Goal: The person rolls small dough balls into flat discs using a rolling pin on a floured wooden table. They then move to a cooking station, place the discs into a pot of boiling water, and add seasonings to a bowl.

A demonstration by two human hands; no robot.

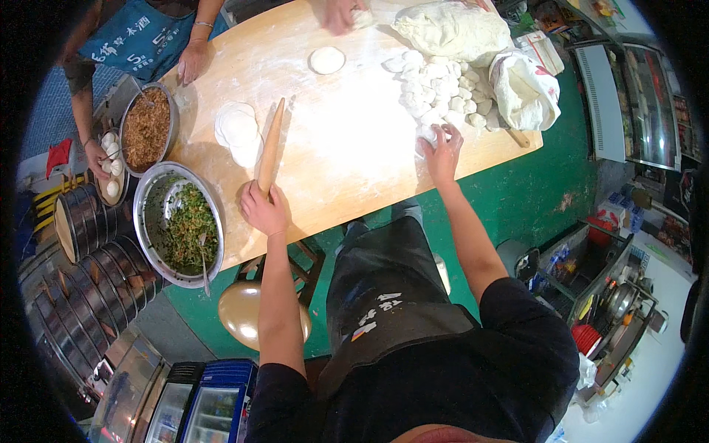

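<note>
In my left hand is one end of a tapered wooden rolling pin, which points away across the floured wooden table. My right hand reaches to the near edge of a heap of small dough pieces, its fingers on a piece there; whether they grip it is hard to see under the glare. Flat dough wrappers lie overlapped left of the pin. One round wrapper sits alone towards the far side.
A steel bowl of chopped green filling and a bowl of brown filling stand left, beside stacked steamers. A co-worker's hand is at a tray of buns. Large dough and a cloth sack lie right. A stool stands below.
</note>
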